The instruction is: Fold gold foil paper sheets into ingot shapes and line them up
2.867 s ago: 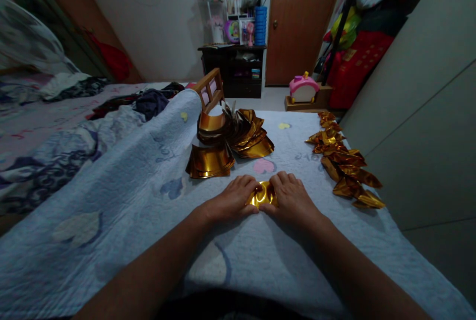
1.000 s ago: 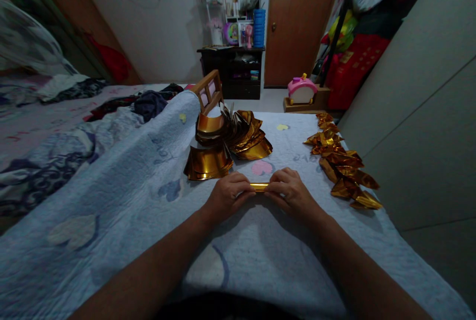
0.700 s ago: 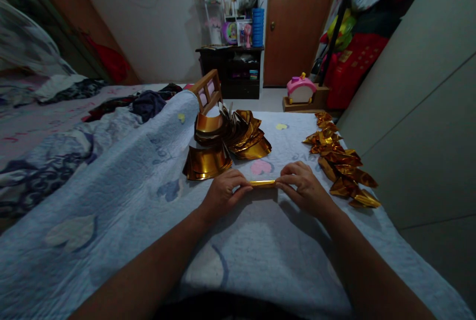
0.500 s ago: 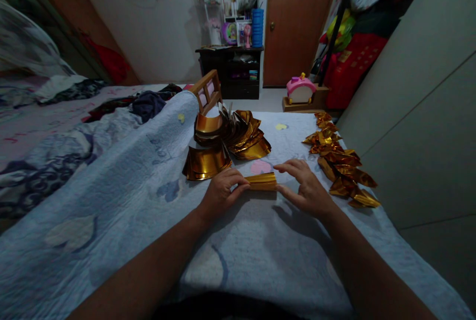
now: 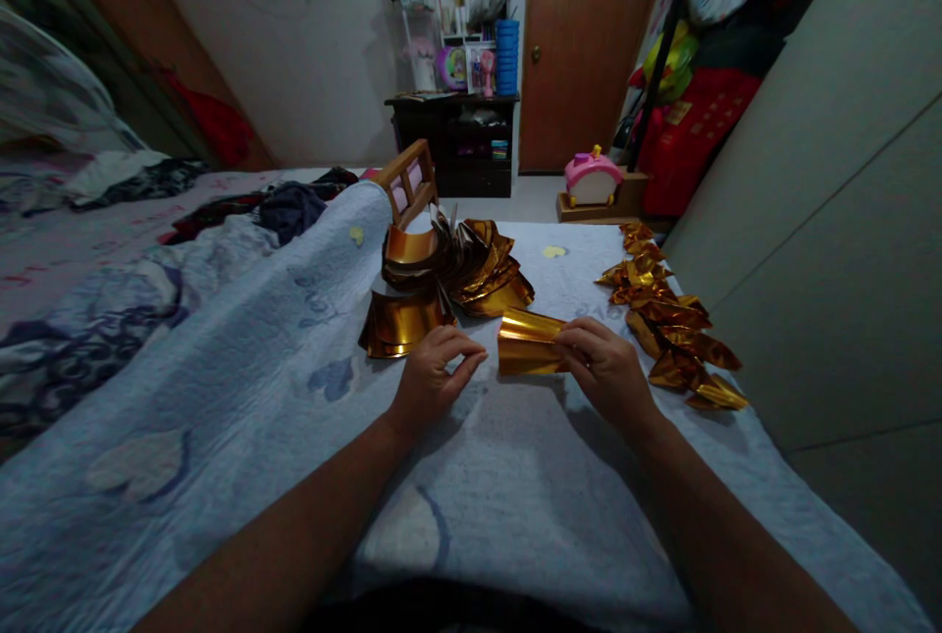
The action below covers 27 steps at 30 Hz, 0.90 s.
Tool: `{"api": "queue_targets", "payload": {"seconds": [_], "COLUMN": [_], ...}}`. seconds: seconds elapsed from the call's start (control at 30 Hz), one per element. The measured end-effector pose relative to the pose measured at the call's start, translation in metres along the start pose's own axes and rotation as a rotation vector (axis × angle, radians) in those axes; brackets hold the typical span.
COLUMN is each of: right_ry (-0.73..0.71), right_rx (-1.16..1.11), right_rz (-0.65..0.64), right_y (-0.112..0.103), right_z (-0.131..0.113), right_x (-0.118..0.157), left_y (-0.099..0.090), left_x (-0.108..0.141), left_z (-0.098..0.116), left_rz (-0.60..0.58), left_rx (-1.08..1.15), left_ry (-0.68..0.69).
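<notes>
A gold foil sheet (image 5: 528,341), curved and partly folded, is pinched at its right end by my right hand (image 5: 604,365). Just left of the sheet, apart from it, is my left hand (image 5: 440,373), thumb and forefinger pressed together with nothing seen between them. Beyond my left hand lies a small stack of gold sheets (image 5: 407,321). Behind that, a larger fanned pile of gold sheets (image 5: 492,275) spreads over the quilt. Folded gold foil pieces (image 5: 673,314) form a row along the right side.
A pale blue quilt (image 5: 507,496) covers the surface under my hands. Its left side rises beside a bed with rumpled clothes (image 5: 294,206). A wooden frame piece (image 5: 404,182) stands behind the piles. A tall pale cabinet (image 5: 831,221) borders the right edge.
My left hand has let go of the foil, which has spread wider. My right hand, open before, has closed on its right end.
</notes>
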State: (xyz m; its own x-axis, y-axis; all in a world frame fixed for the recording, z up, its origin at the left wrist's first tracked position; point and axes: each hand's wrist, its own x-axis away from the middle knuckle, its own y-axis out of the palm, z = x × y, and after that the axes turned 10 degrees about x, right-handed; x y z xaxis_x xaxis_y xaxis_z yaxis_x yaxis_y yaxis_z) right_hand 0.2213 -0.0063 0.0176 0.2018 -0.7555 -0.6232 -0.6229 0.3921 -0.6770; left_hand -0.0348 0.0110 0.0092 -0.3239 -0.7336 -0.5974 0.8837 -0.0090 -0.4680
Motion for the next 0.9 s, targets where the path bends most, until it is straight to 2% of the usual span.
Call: {"api": "queue_targets", "payload": {"seconds": [0.07,0.2,0.33,0.6,0.77,0.9], "right_ry": [-0.011,-0.016,-0.013,-0.059,-0.072,-0.06], "right_rx": [-0.02,-0.035,-0.05,-0.116,-0.132,-0.095], "right_rz": [0.04,0.025,0.001,-0.045,-0.158,-0.315], "right_y": [0.002,0.01,0.014,0.011,0.008,0.008], "right_z": [-0.002,-0.01,-0.015,-0.015,-0.012,-0.008], "right_x": [0.001,0.002,0.003,0.002,0.002,0.003], "left_y": [0.002,0.008,0.012,0.014,0.016,0.017], "left_x": [0.002,0.004,0.004,0.002,-0.001,-0.001], "left_z": [0.002,0.007,0.006,0.003,0.003,0.002], "left_rz": [0.015,0.03,-0.018,-0.075,-0.177,-0.292], "left_rx": [0.002,-0.124,-0.222,-0.021,0.071,0.079], "left_ry": [0.013,0.103,0.136,0.05,0.014,-0.024]}}
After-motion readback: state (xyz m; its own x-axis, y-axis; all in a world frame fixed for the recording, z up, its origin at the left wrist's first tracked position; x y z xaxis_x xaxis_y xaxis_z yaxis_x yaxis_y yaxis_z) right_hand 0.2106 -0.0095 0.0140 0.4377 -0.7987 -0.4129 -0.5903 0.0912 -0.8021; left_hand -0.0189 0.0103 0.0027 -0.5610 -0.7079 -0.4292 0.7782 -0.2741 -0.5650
